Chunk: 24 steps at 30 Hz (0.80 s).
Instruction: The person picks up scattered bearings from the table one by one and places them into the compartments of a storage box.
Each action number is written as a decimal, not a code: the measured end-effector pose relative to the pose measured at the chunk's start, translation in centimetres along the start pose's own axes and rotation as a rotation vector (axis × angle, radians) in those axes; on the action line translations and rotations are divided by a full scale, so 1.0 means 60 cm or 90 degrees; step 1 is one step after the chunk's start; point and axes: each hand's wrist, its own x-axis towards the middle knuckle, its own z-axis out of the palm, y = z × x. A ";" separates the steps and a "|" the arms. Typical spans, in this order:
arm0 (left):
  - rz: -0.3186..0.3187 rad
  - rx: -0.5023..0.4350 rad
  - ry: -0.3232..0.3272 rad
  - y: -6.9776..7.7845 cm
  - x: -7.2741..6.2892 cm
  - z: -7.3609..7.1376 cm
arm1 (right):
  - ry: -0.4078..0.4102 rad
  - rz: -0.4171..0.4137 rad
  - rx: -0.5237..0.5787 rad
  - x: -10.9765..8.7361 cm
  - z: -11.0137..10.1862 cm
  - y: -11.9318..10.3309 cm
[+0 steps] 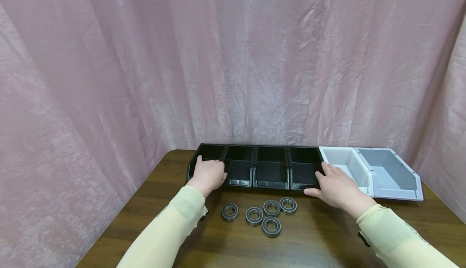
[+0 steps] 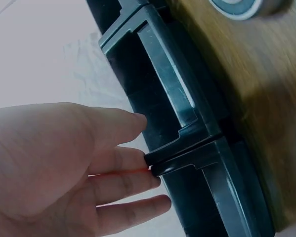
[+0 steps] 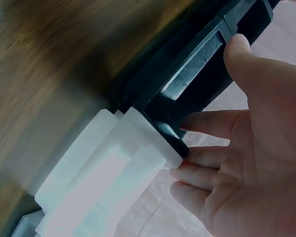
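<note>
Several round metal bearings (image 1: 266,231) lie flat in a loose group on the table, between the forearms. Behind them stands a row of black bins (image 1: 271,185). My left hand (image 1: 206,175) is over the leftmost black bins; in the left wrist view its extended fingertips (image 2: 155,202) come right to the divider between two bins. At the other end of the black row, my right hand (image 1: 336,185) spreads its fingers where the last black bin meets the white bin (image 1: 367,179). In the right wrist view its fingertips (image 3: 187,190) overlap that joint, thumb over the black bin.
A grey bin (image 1: 402,194) ends the row on the right. The bins stand along the back of the brown wooden table (image 1: 145,219). A pink curtain (image 1: 233,65) hangs close behind and down both sides.
</note>
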 end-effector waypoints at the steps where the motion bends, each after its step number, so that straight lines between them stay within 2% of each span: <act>1: -0.004 0.000 -0.001 -0.004 -0.001 0.000 | -0.001 -0.002 0.003 0.003 0.000 -0.004; 17: -0.036 -0.012 -0.008 -0.049 -0.022 0.005 | -0.030 -0.021 0.005 0.028 -0.002 -0.051; 24: -0.028 -0.009 -0.011 -0.059 -0.027 0.002 | -0.036 -0.031 -0.001 0.027 0.000 -0.062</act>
